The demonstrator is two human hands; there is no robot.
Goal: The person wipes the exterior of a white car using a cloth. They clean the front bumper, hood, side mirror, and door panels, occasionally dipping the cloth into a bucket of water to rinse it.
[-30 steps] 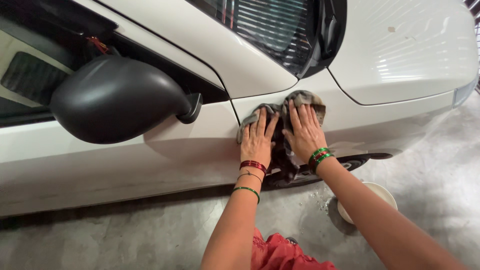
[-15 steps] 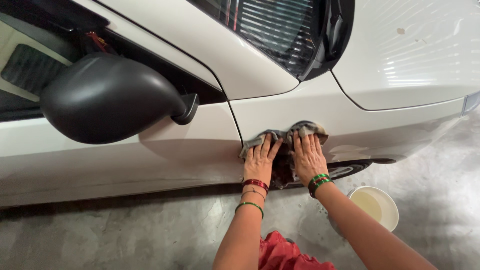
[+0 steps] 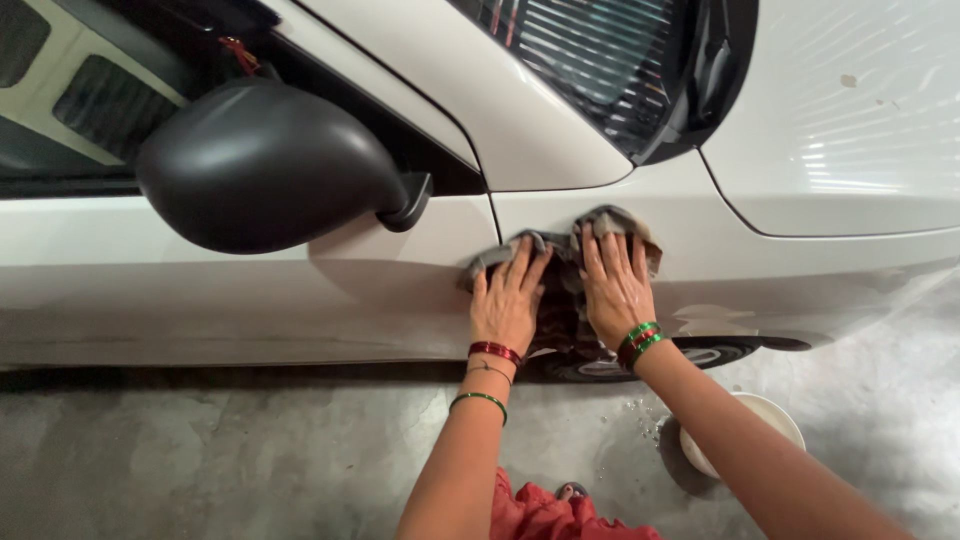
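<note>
Flatly, both hands are pressed on a grey cloth (image 3: 562,262) that is spread against the white side panel (image 3: 700,235) of a car, just behind the seam where the front door (image 3: 250,290) ends. The left hand (image 3: 507,300) is laid on the cloth's left part, its fingers (image 3: 520,262) stretched straight and slightly fanned, pointing up the panel; nothing is gripped, the cloth is only pinned under palm and fingers. The right hand (image 3: 617,290) is laid just beside it on the cloth's right part, likewise open and flat, with the fingertips short of the cloth's upper edge. A darker fold of the cloth is seen hanging between the two wrists. Red and green bangles are worn on both wrists. A black side mirror (image 3: 265,165) is mounted up and to the left, well apart from the hands, and the windscreen (image 3: 600,60) and white bonnet (image 3: 850,110) are seen above and to the right. Below the cloth, part of a front wheel (image 3: 700,355) is visible in shadow. The floor (image 3: 200,450) is grey concrete, with water drops near a pale round bucket (image 3: 770,415) that is partly hidden by the right forearm. Red fabric (image 3: 550,515) is seen at the lower edge.
</note>
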